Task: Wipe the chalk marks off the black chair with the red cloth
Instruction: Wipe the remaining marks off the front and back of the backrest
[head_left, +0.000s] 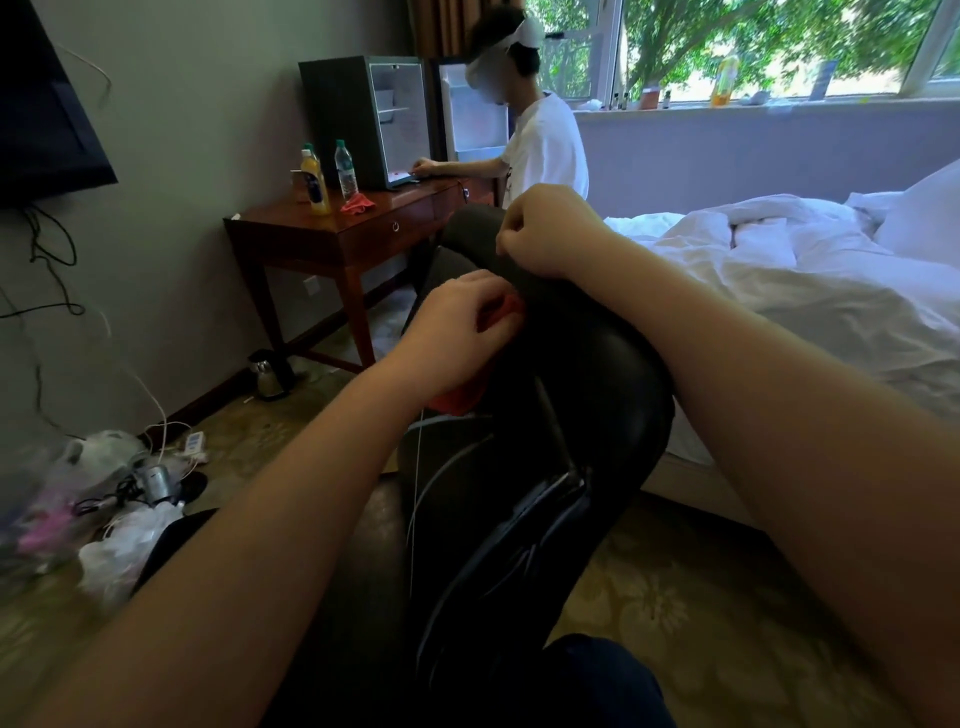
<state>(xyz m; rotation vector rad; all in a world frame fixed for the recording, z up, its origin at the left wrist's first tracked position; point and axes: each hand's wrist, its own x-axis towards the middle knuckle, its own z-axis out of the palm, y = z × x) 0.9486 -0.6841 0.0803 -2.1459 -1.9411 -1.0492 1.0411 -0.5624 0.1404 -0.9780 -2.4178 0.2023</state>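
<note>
The black chair (587, 374) stands right in front of me, its padded back curving from the centre toward the desk. My left hand (457, 332) grips the red cloth (462, 400) against the chair's left side; most of the cloth is hidden under the hand. My right hand (545, 234) rests on the top of the chair back with fingers curled; whether it holds anything is hidden. White curved lines (431, 478) run down the chair's lower left side.
A wooden desk (332, 234) with bottles, another red cloth (357, 203) and a mini fridge (363, 119) stands behind the chair, with a person (540, 140) seated there. A bed (810, 275) lies to the right. Bags, cables and a kettle (267, 374) litter the floor left.
</note>
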